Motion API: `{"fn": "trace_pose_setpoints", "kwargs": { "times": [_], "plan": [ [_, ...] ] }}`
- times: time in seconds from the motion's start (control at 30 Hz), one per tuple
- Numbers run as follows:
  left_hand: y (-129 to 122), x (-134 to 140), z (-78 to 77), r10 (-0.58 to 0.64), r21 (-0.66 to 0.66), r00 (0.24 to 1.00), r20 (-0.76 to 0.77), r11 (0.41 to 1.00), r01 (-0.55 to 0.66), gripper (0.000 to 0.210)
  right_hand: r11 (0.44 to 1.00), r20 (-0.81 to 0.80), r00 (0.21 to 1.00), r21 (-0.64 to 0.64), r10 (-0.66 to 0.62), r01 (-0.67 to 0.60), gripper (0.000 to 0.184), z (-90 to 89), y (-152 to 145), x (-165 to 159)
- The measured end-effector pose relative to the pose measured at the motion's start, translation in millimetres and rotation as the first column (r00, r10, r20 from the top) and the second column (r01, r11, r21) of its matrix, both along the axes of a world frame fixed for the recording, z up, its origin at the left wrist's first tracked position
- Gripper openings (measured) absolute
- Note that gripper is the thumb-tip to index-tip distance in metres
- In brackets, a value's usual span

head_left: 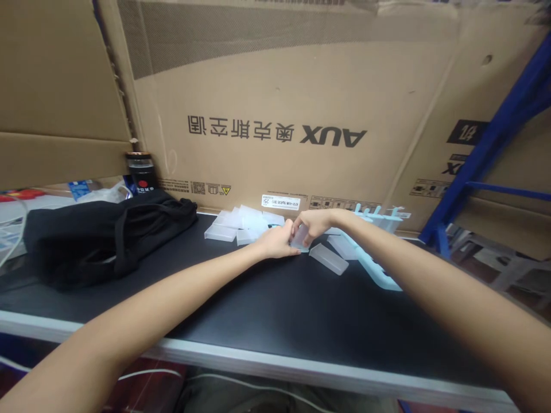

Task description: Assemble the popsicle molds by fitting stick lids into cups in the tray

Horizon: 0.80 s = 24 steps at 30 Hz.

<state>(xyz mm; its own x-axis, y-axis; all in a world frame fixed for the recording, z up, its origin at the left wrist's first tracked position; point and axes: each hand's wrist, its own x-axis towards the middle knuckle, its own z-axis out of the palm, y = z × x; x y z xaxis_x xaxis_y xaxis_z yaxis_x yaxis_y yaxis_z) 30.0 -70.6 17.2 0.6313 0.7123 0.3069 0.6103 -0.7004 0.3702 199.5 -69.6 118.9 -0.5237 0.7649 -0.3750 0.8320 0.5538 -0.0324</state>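
My left hand (279, 240) and my right hand (317, 222) meet near the back of the black table. Between them is a small translucent plastic case (300, 236). Fingers of my right hand close on it from above, and the left thumb and fingers pinch its left side. Left of my hands lies a loose pile of similar translucent cases (220, 232), partly overlapping. Another translucent case (329, 259) lies flat just to the right. Farther right, a light blue plastic rack (379, 276) with upright pegs is partly hidden by my right forearm.
A black cloth bag (107, 238) covers the table's left side, with a dark bottle (142, 172) behind it. A large cardboard box (275, 86) walls off the back. At right stands a blue metal post (486, 137). The table's pale front edge (241, 357) runs below my forearms.
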Motion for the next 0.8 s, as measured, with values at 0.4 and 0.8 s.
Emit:
{"fn": "trace_pose_setpoints", "kwargs": {
  "times": [0.4, 0.8],
  "plan": [
    [1, -4, -2.3, -0.073, -0.038, 0.995, 0.063, 0.996, 0.076, 0.047, 0.993, 0.043, 0.998, 0.110, -0.054, 0.049, 0.044, -17.7, -4, -16],
    [-9, -16, 5.4, -0.088, 0.054, 0.991, 0.098, 0.995, 0.083, 0.040, 0.986, -0.345, 0.932, 0.075, -0.113, 0.147, 0.039, -1.1, 0, 10]
  ]
}}
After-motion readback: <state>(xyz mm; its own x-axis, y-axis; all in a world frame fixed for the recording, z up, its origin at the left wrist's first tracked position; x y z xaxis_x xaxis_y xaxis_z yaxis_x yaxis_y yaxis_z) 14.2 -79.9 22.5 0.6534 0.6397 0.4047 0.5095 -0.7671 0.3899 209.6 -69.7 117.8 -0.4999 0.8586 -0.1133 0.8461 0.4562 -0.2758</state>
